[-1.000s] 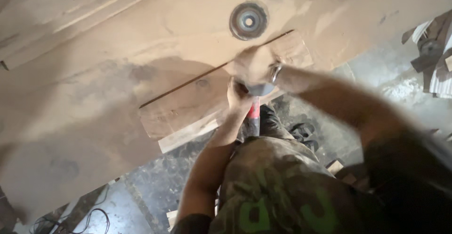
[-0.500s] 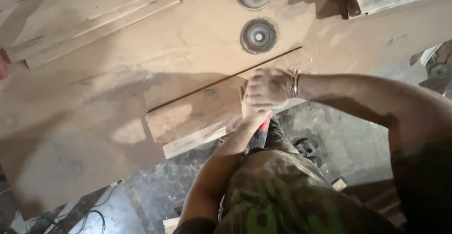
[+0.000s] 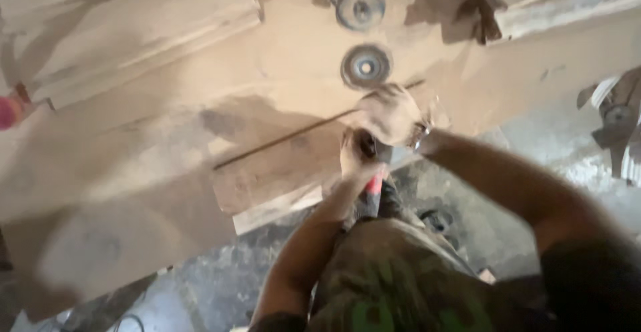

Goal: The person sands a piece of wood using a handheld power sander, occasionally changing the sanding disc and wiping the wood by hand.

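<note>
Red-handled power tool (image 3: pixel 371 188) clamped against the board (image 3: pixel 280 172) at the bench edge — right hand (image 3: pixel 390 113) wrapped over its head, left hand (image 3: pixel 352 158) closed on the grip just below. Both hands shifted further right along the board than a second ago — still mid-pass. Just above the right hand, a grey disc (image 3: pixel 366 66); beyond it, a second disc (image 3: pixel 360 6). Nothing blocking.

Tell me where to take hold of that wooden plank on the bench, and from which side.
Probably best at the near-left end of the wooden plank, from the bench's front edge. That end pokes out past the workbench, so fingers could wrap under it. The far end is taken up by the right hand and left hand, which hold a red-handled tool there.
</note>
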